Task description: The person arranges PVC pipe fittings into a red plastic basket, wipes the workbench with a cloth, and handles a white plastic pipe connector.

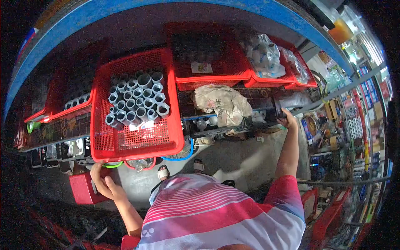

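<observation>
Many hex/round tubes (136, 99) in red mesh bskt (146, 145); L hand (105, 184) beside, thumb apart; R hand (288, 121), grip unclear

Dark shelf (186, 107); on it red baskets (167, 135); crumpled sack (223, 104)

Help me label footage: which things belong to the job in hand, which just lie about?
Likely job:
red rectangular plastic basket, by the left grip
grey tubular fittings inside it
dark object at the right grip, unclear

Seemingly lying about:
crumpled beige printed sack
clear plastic bag
</observation>
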A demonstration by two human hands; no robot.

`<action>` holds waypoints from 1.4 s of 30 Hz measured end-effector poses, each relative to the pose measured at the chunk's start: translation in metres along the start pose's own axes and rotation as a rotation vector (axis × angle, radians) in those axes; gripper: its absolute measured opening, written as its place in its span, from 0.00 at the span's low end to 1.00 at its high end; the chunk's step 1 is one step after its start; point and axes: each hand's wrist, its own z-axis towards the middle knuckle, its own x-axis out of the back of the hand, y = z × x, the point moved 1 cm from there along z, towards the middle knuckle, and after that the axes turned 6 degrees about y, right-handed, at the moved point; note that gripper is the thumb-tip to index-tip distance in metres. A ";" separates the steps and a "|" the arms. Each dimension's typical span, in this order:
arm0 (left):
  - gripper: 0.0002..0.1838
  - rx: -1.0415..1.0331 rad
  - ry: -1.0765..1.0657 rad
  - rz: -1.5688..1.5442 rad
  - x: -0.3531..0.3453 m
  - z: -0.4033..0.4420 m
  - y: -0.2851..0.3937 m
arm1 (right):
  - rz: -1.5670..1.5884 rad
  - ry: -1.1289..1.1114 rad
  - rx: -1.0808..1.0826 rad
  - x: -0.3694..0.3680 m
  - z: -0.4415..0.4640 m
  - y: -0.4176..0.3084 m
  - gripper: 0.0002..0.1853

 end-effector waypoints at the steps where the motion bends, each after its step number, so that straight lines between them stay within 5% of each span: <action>1: 0.24 -0.017 -0.016 0.001 -0.001 0.002 0.003 | -0.017 -0.044 -0.016 0.004 0.008 0.002 0.25; 6: 0.24 -0.090 -0.032 -0.014 -0.011 0.009 0.016 | -0.035 -0.308 -0.100 0.000 -0.006 0.025 0.17; 9: 0.24 -0.137 -0.043 -0.054 -0.016 0.010 0.019 | 0.165 -0.060 0.006 -0.025 -0.042 0.028 0.15; 14: 0.25 -0.185 -0.125 -0.059 -0.018 0.021 0.027 | 0.357 -0.300 0.235 0.006 -0.008 0.079 0.14; 15: 0.25 -0.231 -0.098 -0.019 -0.020 0.027 0.034 | 0.263 -0.219 0.434 0.017 -0.018 0.101 0.14; 17: 0.24 -0.221 -0.119 -0.033 -0.013 0.032 0.030 | 0.458 -0.164 0.459 0.019 -0.066 0.126 0.17; 18: 0.24 -0.211 -0.153 -0.056 -0.009 0.032 0.028 | 0.742 -0.183 0.270 0.008 -0.110 0.127 0.19; 20: 0.24 -0.213 -0.162 -0.054 -0.008 0.041 0.028 | 0.683 -0.519 0.351 0.023 -0.128 0.165 0.27; 24: 0.25 -0.290 -0.182 -0.096 -0.006 0.062 0.029 | 0.666 -0.422 0.404 -0.024 -0.194 0.192 0.33; 26: 0.26 -0.351 -0.170 -0.158 -0.009 0.070 0.031 | 0.636 -0.329 0.241 -0.032 -0.204 0.209 0.34; 28: 0.27 -0.363 -0.200 -0.160 -0.012 0.075 0.029 | 0.656 -0.469 0.153 -0.020 -0.170 0.256 0.33; 30: 0.27 -0.387 -0.247 -0.176 -0.019 0.079 0.033 | 0.169 -0.121 -0.290 0.001 -0.142 0.310 0.32; 33: 0.29 -0.396 -0.276 -0.222 -0.019 0.079 0.032 | -0.078 -0.372 -0.318 -0.056 -0.171 0.320 0.26; 42: 0.35 -0.300 -0.236 -0.134 0.006 0.069 0.010 | 0.073 -0.254 -0.386 -0.145 -0.214 0.389 0.33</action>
